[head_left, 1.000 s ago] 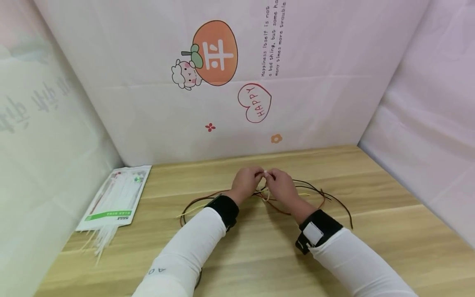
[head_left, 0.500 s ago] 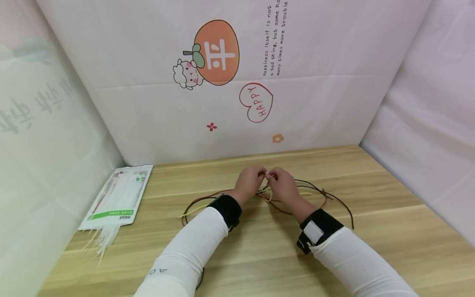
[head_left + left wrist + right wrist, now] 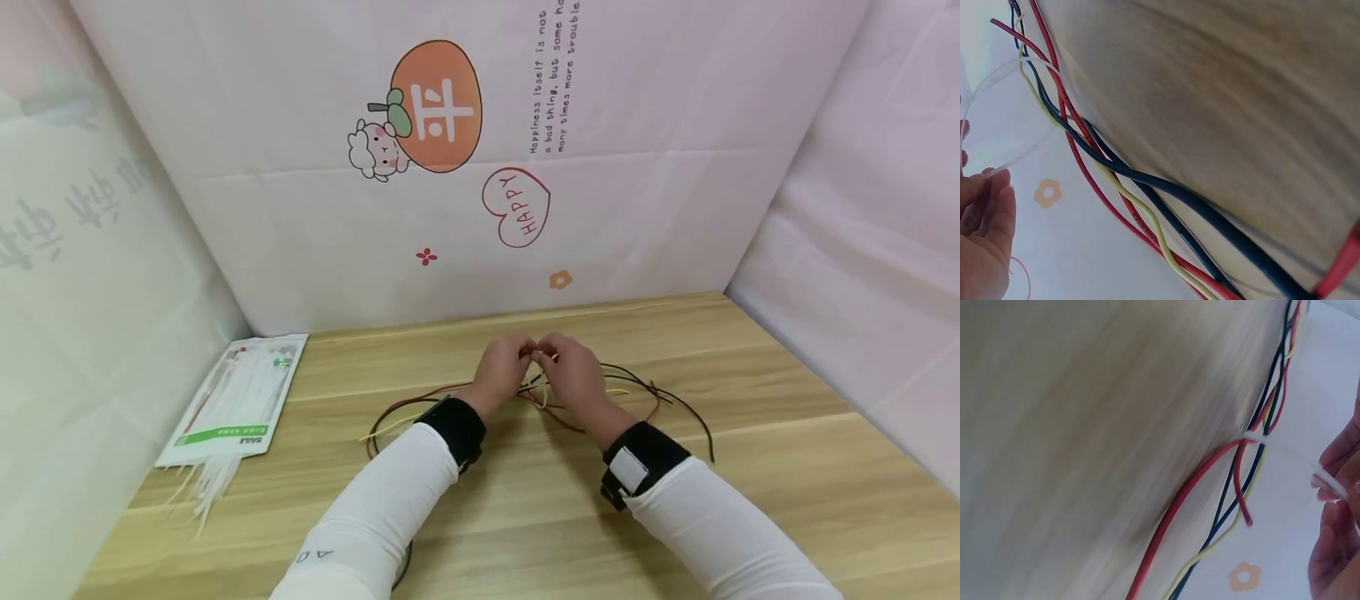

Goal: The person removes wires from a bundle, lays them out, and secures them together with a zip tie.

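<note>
A translucent white cable tie is bent into a wide loop round a bundle of wires in red, black and yellow. Toward the back of the table, my left hand and right hand meet fingertip to fingertip above the bundle. Each pinches the tie near its ends. In the right wrist view, the white strip runs between the fingers, and part of the loop crosses the wires. Whether one end is threaded through the head is hidden by the fingers.
A white and green packet lies at the left, with loose cable ties sticking out of its near end. Wire ends spread both ways over the wooden table. Printed cloth walls stand behind and at both sides.
Both hands stay over the bundle at nearly the same spot. Their fingertips have shifted slightly, and the white tip that stuck up between them a second ago now sits lower.
</note>
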A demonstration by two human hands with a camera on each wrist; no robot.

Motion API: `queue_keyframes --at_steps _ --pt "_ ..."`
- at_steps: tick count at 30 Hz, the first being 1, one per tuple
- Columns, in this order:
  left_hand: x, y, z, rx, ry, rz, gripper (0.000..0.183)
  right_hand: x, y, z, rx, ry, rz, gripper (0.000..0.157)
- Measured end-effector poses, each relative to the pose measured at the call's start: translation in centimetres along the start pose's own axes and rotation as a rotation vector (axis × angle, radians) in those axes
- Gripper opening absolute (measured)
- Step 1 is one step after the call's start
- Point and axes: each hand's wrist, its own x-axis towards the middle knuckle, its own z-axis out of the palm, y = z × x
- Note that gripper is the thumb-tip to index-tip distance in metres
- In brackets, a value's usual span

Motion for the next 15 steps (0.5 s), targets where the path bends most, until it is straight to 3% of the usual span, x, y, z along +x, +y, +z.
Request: queue_keyframes --at_steps 6,11,15 --pt "-0.7 -0.3 -0.5 -0.075 -0.054 0.015 0.021 -0.4 -0.2 -0.3 -0.276 0.032 -0.176 0.012" --pt "-1.0 -0.4 -0.8 -0.105 -0.103 -0.011 0.025 -0.6 0.3 -0.5 -0.367 0.074 -0.323 0.012" --pt "-1.0 -0.5 -0.7 -0.047 -0.083 0.024 0.022 -0.8 0.9 -0.5 -0.418 0.160 -0.480 0.010"
